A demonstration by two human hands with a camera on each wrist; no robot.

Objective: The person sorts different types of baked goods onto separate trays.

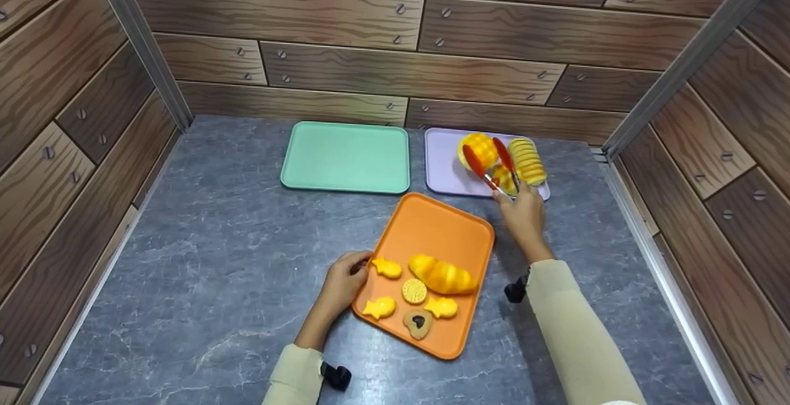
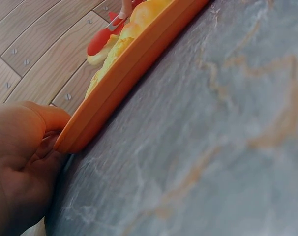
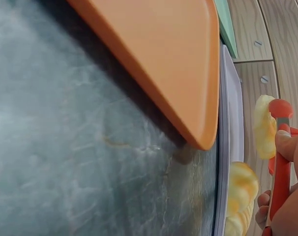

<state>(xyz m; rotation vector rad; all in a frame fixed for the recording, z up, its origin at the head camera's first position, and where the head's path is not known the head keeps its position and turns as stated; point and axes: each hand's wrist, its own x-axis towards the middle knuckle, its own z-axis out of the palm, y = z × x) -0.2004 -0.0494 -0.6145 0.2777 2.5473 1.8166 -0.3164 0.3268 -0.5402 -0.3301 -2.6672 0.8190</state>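
Observation:
My right hand (image 1: 523, 212) grips red-tipped tongs (image 3: 281, 187) above the lilac tray (image 1: 441, 173). A round, yellow, grid-topped bun (image 1: 480, 149) is at the tongs' tips and appears raised off the tray in the right wrist view. Beneath the tongs lies another yellow bread piece (image 1: 503, 178), partly hidden, beside a ridged roll (image 1: 528, 161). My left hand (image 1: 341, 281) pinches the left edge of an orange tray (image 1: 435, 226). That tray bears a croissant (image 1: 443, 274), three fish-shaped crackers (image 1: 381, 307), a round cracker (image 1: 414, 291) and a heart-shaped cookie (image 1: 418, 325) with a dark centre.
A mint-green tray (image 1: 345, 158) lies at the back, left of the lilac one. Wood-patterned walls (image 1: 345, 16) enclose the grey marbled tabletop (image 1: 234, 257) at the back and both sides. Metal posts (image 1: 145, 47) stand at the rear corners.

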